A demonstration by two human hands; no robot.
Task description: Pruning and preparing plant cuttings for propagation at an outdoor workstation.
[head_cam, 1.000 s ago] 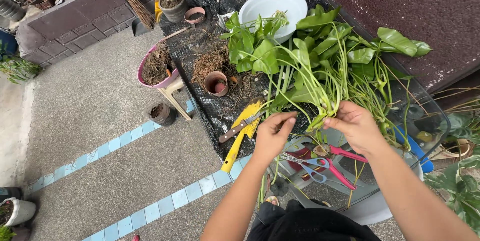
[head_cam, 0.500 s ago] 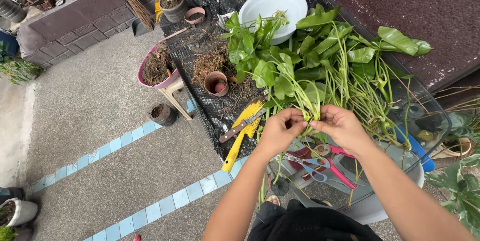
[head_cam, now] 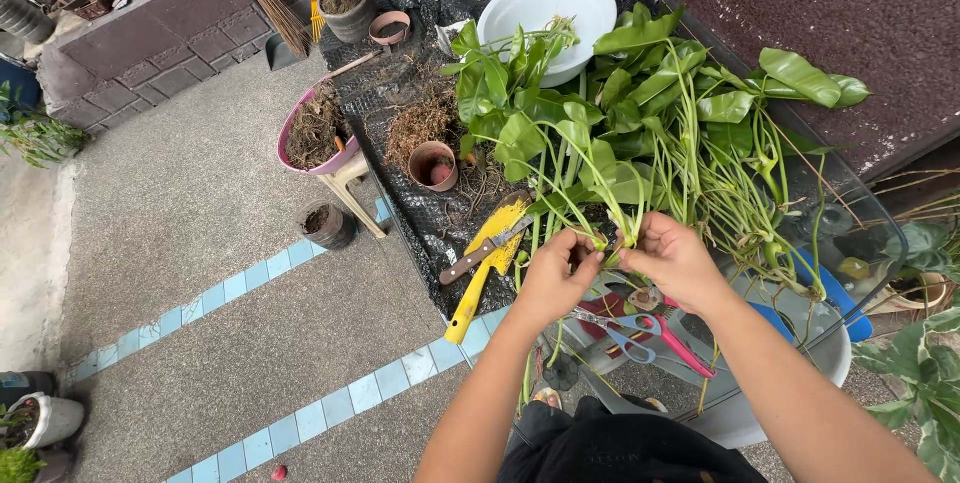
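Left hand (head_cam: 553, 278) and right hand (head_cam: 672, 258), fingers clamped on leafy stems (head_cam: 600, 178), above scissors (head_cam: 625, 331) at bench (head_cam: 420, 228) near edge.

green leafy cuttings (head_cam: 600, 158), stems bunched, pinched

Pebbled floor (head_cam: 200, 203), blue tile strips (head_cam: 230, 288)

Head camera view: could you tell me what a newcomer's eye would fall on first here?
Most striking is the big bundle of green leafy cuttings fanned across the table's middle, its stems pinched between the left hand and the right hand. Behind it sits a white bowl; left of the hands lies a yellow trowel, crossed by a knife, and below them are pink-and-blue scissors.
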